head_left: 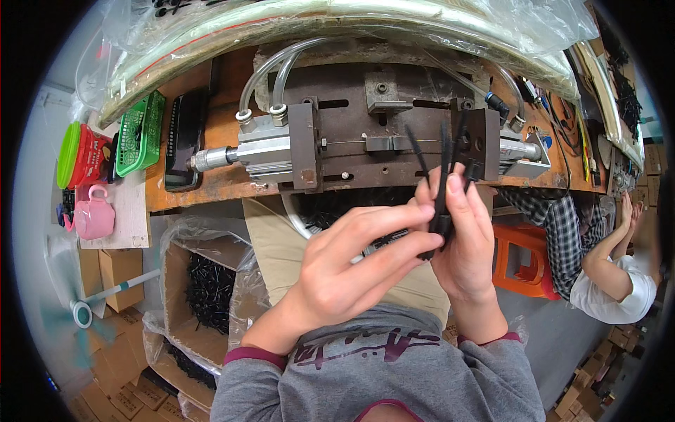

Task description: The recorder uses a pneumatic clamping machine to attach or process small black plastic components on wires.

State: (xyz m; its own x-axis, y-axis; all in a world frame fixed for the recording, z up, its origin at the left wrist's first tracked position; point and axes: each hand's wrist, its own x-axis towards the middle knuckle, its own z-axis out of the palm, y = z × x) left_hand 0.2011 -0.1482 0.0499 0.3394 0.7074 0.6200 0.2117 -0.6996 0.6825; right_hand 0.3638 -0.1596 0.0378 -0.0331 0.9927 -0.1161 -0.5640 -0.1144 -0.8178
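Observation:
Several slim black plastic sticks [441, 200] with thicker lower ends stand roughly upright between my hands, fanned apart at their tips. My right hand [465, 250] is closed round them, thumb up along their side. From the left, my left hand [344, 253] pinches their lower ends between thumb and fingers. Just beyond the hands lies a dark metal clamping fixture [344, 158] with a small block [382, 143] at its middle. A silver air cylinder [266, 153] is mounted on its left, and another cylinder [517, 150] on its right.
Clear hoses [264, 74] arch over the fixture. On the left are a green basket [140, 133], a black tray [186, 141] and a pink cup [95, 212]. Below, a plastic-lined carton [186, 330] holds black pieces. Another person [612, 288] sits at right near an orange stool [524, 260].

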